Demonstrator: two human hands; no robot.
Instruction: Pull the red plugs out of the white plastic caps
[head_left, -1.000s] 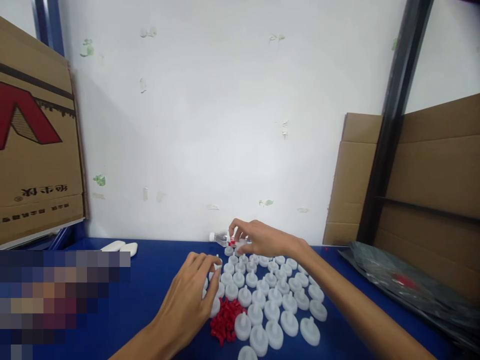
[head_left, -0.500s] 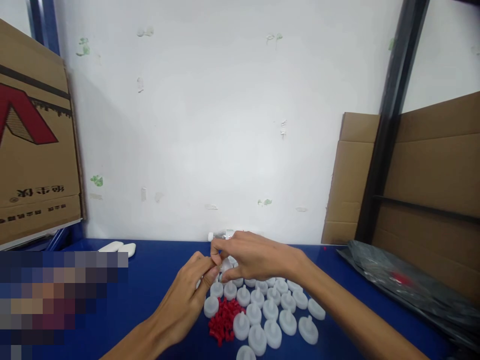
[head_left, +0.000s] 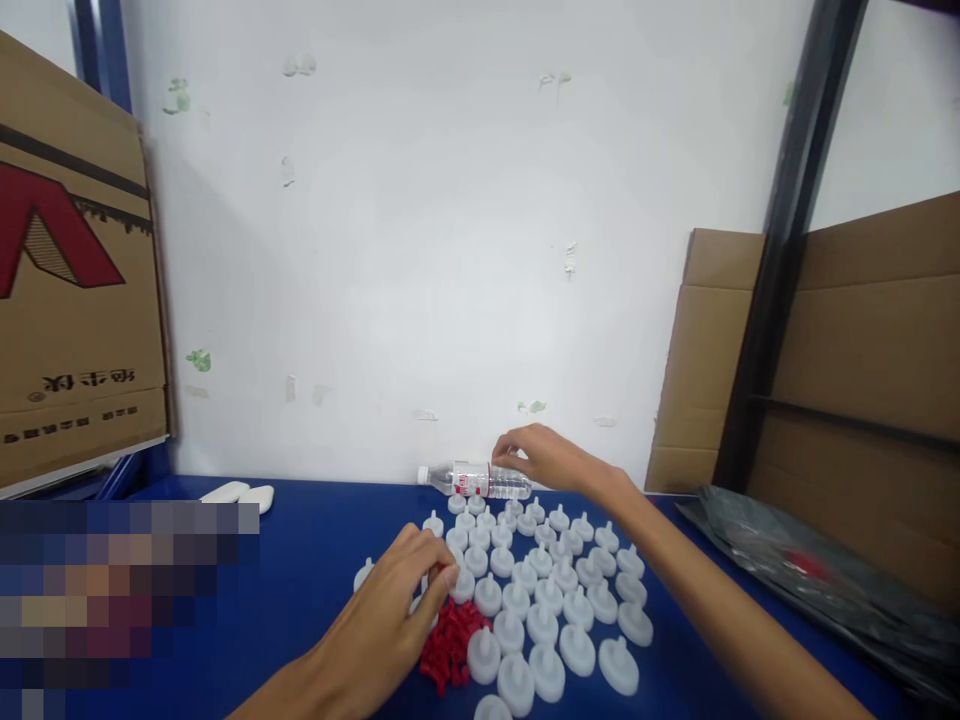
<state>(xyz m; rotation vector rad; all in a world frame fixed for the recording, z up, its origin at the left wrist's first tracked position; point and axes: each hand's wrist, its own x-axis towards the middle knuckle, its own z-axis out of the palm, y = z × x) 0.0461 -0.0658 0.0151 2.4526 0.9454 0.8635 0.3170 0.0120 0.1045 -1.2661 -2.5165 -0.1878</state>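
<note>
My left hand [head_left: 382, 610] is over the left part of a group of white round plastic caps with spouts [head_left: 540, 622]. Its thumb and forefinger pinch together beside a pile of small red plastic pieces [head_left: 452, 640]; whatever is between them is hidden. At the back, my right hand [head_left: 551, 460] is above a clear plastic bottle [head_left: 474, 478] lying on its side, its fingers curled down with the tips close together. I cannot make out what they hold. Two caps with red tips [head_left: 466, 503] stand just in front of the bottle.
The blue table [head_left: 300, 560] meets a white wall [head_left: 420, 250]. Two white objects [head_left: 240, 495] lie at the back left. A printed cardboard box [head_left: 75, 300] stands left. On the right are cardboard panels [head_left: 862, 380], a dark post [head_left: 780, 250] and grey plastic bags [head_left: 810, 580].
My hands were together over the caps and have parted. The right one has moved back and right to the bottle; the left has come slightly down toward the red pieces. More caps show.
</note>
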